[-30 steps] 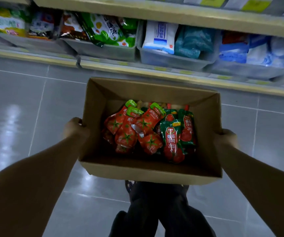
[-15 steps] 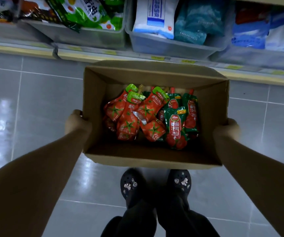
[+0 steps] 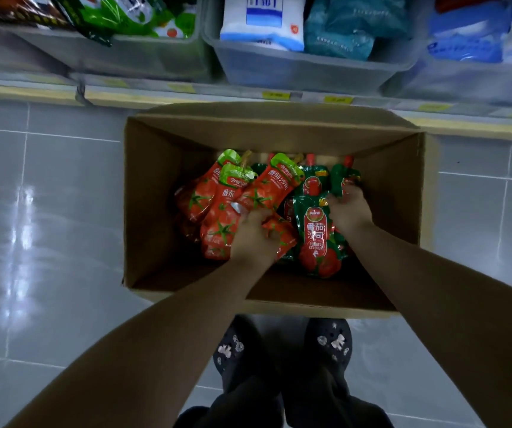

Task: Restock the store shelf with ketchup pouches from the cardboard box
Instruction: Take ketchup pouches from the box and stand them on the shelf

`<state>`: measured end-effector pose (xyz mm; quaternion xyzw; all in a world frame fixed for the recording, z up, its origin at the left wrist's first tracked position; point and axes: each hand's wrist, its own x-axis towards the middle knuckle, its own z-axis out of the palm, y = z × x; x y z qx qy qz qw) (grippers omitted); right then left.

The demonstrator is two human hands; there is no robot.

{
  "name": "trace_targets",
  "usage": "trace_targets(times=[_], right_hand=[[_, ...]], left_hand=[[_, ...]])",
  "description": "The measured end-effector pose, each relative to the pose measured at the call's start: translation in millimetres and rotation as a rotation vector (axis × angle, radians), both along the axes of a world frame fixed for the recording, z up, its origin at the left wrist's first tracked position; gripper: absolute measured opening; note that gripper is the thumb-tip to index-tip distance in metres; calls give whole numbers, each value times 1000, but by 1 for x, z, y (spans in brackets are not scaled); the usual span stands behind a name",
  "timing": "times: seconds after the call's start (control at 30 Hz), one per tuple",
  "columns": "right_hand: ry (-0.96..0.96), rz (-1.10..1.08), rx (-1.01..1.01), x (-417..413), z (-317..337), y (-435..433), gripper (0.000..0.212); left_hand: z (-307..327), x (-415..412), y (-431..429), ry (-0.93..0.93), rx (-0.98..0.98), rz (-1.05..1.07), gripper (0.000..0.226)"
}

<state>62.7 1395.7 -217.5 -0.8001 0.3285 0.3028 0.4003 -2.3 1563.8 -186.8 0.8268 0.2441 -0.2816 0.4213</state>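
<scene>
Four red pouches [image 3: 217,217] and three green pouches [image 3: 318,242], glossy and spouted, lay in one box [image 3: 279,128]. Left grip [image 3: 254,239] clutched a red one; right grip [image 3: 350,211] pinched a green one.

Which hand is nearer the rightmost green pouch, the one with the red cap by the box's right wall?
Right. The right hand has its fingers on the lower part of that green pouch. The left hand is further left, on the red pouches.

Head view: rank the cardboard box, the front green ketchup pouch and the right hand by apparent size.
1. cardboard box
2. front green ketchup pouch
3. right hand, slightly nearer the camera, yet plainly smallest
</scene>
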Motion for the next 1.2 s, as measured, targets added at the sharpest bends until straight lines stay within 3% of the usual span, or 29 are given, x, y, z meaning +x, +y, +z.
trace_targets(times=[0.2, 0.37, 0.5, 0.63, 0.77, 0.87, 0.93, 1.2], right_hand=[[-15, -145, 91, -5, -5, -4, 31], [-61, 66, 116, -34, 47, -13, 22], [-127, 46, 195, -59, 94, -23, 14], [-181, -22, 230, -62, 167, -40, 4], [-290, -130, 275, -50, 242, -63, 20], [-352, -260, 323, -44, 286, -88, 23], [-372, -301, 348, -40, 306, -107, 18], [-431, -376, 389, -9, 364, -202, 23]], left_hand=[[-13, -6, -18, 162, -35, 173, 42], [30, -6, -14, 333, -82, 109, 45], [85, 0, -21, 255, -66, 25, 40], [149, 5, -38, 194, -136, 17, 52], [216, 21, -68, 103, -277, -14, 50], [258, 31, -95, 79, -336, -103, 32], [279, 39, -114, 45, -333, -83, 17], [334, 68, -221, -72, -349, 90, 21]])
